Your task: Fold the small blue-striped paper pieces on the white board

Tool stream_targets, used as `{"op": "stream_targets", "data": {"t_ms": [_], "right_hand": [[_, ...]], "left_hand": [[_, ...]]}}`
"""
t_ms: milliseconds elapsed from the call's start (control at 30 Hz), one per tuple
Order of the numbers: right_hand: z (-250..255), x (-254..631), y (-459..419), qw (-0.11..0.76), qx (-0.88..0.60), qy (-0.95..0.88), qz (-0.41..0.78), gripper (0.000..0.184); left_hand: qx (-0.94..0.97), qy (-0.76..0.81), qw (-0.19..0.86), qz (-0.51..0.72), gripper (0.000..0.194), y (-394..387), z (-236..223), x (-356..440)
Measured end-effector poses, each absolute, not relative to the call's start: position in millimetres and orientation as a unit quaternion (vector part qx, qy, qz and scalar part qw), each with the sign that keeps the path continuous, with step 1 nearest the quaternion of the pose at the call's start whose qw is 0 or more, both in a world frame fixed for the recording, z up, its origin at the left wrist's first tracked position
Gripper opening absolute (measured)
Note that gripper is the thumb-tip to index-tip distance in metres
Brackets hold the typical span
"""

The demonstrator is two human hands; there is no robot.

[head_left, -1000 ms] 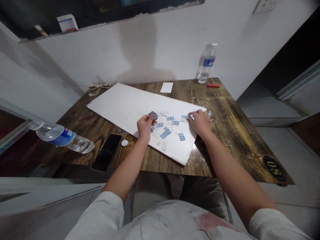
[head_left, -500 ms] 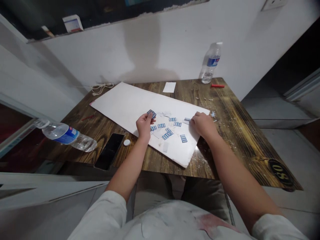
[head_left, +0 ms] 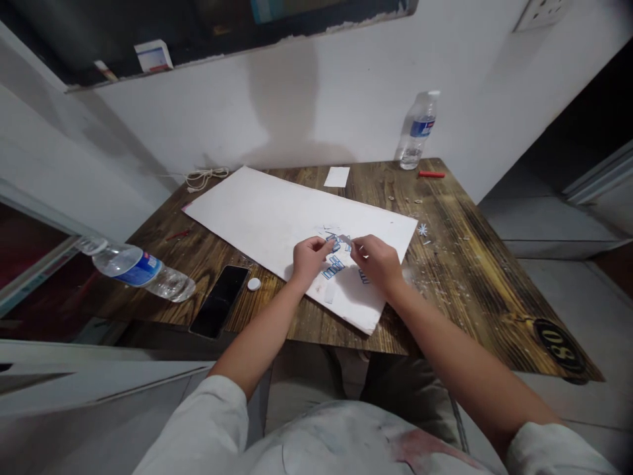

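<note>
A: Head cam, what are the hands up to?

B: Left hand (head_left: 309,258) and right hand (head_left: 376,264) are pinched, close together; can't tell if they're holding anything. Blue-printed paper strips (head_left: 333,267) lie beneath, on a white board (head_left: 257,218) on the wooden worktop (head_left: 445,277).

Our left grip (head_left: 309,259) and right grip (head_left: 378,264) come close together, fingers pinched, above small blue-printed paper cut-outs (head_left: 333,267) on a white board (head_left: 277,221), which lies aslant on the wooden worktop (head_left: 459,284). Just left of the board are a black smartphone (head_left: 217,301) and a white bottle cap (head_left: 254,284). Beyond them, a water bottle (head_left: 141,272) lies on its side.
</note>
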State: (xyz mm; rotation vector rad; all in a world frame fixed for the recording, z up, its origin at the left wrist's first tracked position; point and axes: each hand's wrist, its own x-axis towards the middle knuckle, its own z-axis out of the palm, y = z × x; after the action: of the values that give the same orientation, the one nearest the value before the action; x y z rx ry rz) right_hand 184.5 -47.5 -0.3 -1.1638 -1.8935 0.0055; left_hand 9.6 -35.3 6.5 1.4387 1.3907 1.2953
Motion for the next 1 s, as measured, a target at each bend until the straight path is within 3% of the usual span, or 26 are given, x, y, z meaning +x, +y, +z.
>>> {"op": "stream_targets", "data": {"t_ms": [167, 400, 667, 833, 1000], "right_hand": [[-1.7, 176.8, -53.0, 0.392, -0.474, -0.785, -0.071, 0.025], [-1.9, 179.7, -51.9, 0.324, -0.499, -0.799, -0.084, 0.027], [6.6, 184.8, -52.8, 0.296, -0.464, -0.830, -0.084, 0.033], [11.3, 187.5, -52.6, 0.333, -0.442, -0.833, -0.012, 0.032], [13.9, 187.7, -49.8, 0.465, -0.465, -0.729, 0.191, 0.024]], "left_hand": [[0.560, 0.520, 0.425, 0.486, 0.041, -40.3, -0.5, 17.8], [0.518, 0.480, 0.522, 0.478, 0.040, -38.1, -5.5, 22.1], [0.496, 0.471, 0.538, 0.494, 0.036, -37.4, -5.6, 23.0], [0.503, 0.466, 0.533, 0.496, 0.039, -38.1, -0.1, 23.0], [0.500, 0.472, 0.511, 0.516, 0.040, -37.9, 4.9, 23.0]]}}
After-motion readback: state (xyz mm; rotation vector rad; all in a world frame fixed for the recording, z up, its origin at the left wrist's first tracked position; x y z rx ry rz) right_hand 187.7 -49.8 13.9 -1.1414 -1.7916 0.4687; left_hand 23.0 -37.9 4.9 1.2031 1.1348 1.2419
